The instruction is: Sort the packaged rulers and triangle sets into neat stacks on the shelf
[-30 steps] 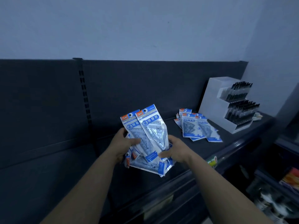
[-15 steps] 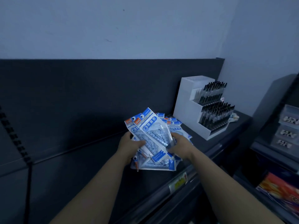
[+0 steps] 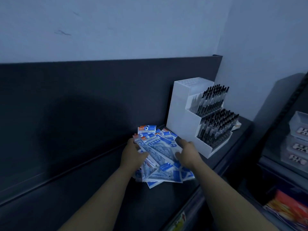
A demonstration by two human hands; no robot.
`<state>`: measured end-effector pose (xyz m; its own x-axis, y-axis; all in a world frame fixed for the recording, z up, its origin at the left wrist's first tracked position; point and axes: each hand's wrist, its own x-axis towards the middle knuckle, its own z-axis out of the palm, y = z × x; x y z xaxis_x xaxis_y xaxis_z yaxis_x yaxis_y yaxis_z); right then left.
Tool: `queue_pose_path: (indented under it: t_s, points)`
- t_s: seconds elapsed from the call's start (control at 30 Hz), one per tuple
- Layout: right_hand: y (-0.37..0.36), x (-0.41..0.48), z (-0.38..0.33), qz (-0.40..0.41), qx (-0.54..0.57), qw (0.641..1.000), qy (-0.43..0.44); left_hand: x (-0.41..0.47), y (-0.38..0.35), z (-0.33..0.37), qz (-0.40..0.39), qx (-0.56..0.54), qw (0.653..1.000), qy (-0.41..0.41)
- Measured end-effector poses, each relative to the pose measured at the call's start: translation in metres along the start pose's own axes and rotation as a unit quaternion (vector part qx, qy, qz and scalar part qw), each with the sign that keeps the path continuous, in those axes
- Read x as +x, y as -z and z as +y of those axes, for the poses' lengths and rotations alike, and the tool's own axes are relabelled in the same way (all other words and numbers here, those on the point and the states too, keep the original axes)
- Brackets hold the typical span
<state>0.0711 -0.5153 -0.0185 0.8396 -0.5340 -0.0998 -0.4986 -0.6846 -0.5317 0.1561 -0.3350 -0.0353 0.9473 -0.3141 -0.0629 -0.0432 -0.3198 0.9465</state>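
A fanned bundle of blue-and-white triangle-set packets (image 3: 160, 150) lies low over the dark shelf (image 3: 83, 189), on top of more packets (image 3: 165, 176) spread flat beneath. My left hand (image 3: 133, 155) grips the bundle's left edge, thumb on top. My right hand (image 3: 187, 153) holds the right edge with its fingers curled over the packets. The header cards (image 3: 147, 129) point toward the back panel. How many packets lie below is hidden by the bundle.
A white tiered pen display (image 3: 188, 117) full of black pens stands just right of the packets. The dark back panel (image 3: 83, 105) rises behind. A second shelf unit with clear boxes (image 3: 298, 140) and coloured packs (image 3: 290, 212) is at far right.
Both hands carried the bundle rightward and down onto the packets lying beside the pen display. The view swung right with them.
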Motion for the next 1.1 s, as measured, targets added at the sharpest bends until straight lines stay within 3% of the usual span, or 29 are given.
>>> queue_pose_path:
  t_s: [0.13, 0.23, 0.37, 0.73, 1.1]
  points:
    - [-0.007, 0.002, -0.006, 0.018, -0.064, 0.996, 0.064, -0.004, 0.008, -0.003, 0.04, 0.201, 0.977, -0.058]
    - [-0.008, 0.001, -0.013, 0.026, -0.107, 0.985, 0.13, -0.014, 0.015, 0.004, 0.069, 0.321, 0.941, -0.084]
    - [-0.011, -0.005, -0.026, 0.049, -0.143, 0.965, 0.214, -0.037, 0.026, 0.012, 0.126, 0.421, 0.895, -0.08]
    - [-0.058, -0.08, -0.092, -0.01, -0.112, 0.903, 0.414, -0.162, 0.074, -0.011, 0.254, 0.458, 0.852, 0.0]
    - [-0.124, -0.217, -0.192, -0.109, -0.054, 0.817, 0.563, -0.301, 0.175, -0.045, 0.376, 0.445, 0.801, 0.136]
